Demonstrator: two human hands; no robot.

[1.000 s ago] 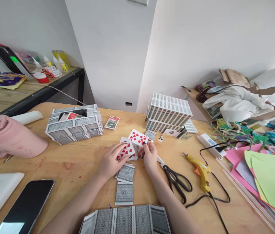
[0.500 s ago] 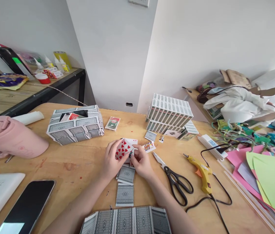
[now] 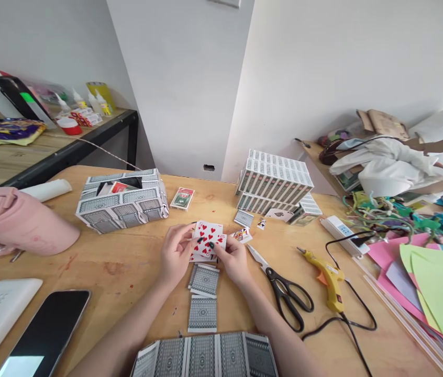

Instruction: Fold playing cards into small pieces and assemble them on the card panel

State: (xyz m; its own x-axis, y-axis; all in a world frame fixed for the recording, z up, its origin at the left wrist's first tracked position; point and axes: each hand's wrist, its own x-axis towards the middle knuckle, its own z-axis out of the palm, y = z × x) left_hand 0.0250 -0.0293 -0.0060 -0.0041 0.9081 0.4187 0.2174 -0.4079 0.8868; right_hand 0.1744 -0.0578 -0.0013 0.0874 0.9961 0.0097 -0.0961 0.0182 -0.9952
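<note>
Heart playing cards are pinched between both hands, face up, above the table's middle. My left hand grips their left edge with its thumb on the front. At the right edge, my right hand closes on them, thumb across the face. Below the hands lie face-down cards with grey backs and a single grey-backed card. Just beyond my right hand rests a face card. A structure covered in grey-backed cards stands at the near edge, partly out of view.
Black scissors and a yellow glue gun with its cord lie on the right. Behind stand stacked card boxes, a card-covered box and a red-green card pack. A phone and pink tumbler are left.
The heart cards have turned flatter toward me, showing more of their faces. My right hand has shifted from beneath their corner to their right edge.
</note>
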